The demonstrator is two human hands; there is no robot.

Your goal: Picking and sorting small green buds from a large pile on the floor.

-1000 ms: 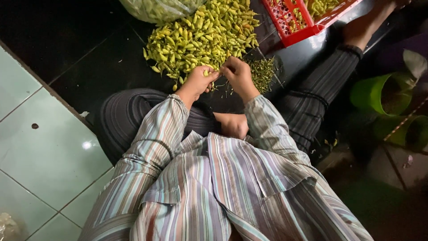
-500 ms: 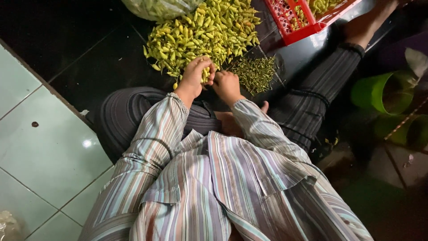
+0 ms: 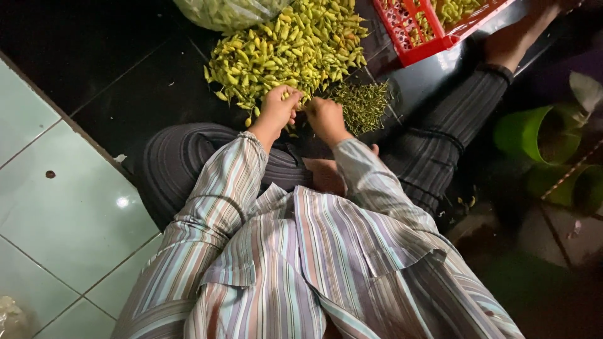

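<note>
Both hands have drawn together at the near edge of the chilli pile (image 3: 292, 47) on the dark floor (image 3: 125, 94), left hand (image 3: 278, 108) and right hand (image 3: 323, 116) seemingly pinching one pod beside the stem heap (image 3: 364, 107).

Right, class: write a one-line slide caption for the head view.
Seated on a dark floor, left hand and right hand work at the chilli pile.

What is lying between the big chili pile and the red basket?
In the head view, only bare dark floor separates the chili pile from the red basket; the green stem heap lies lower, beside the right hand.
</note>
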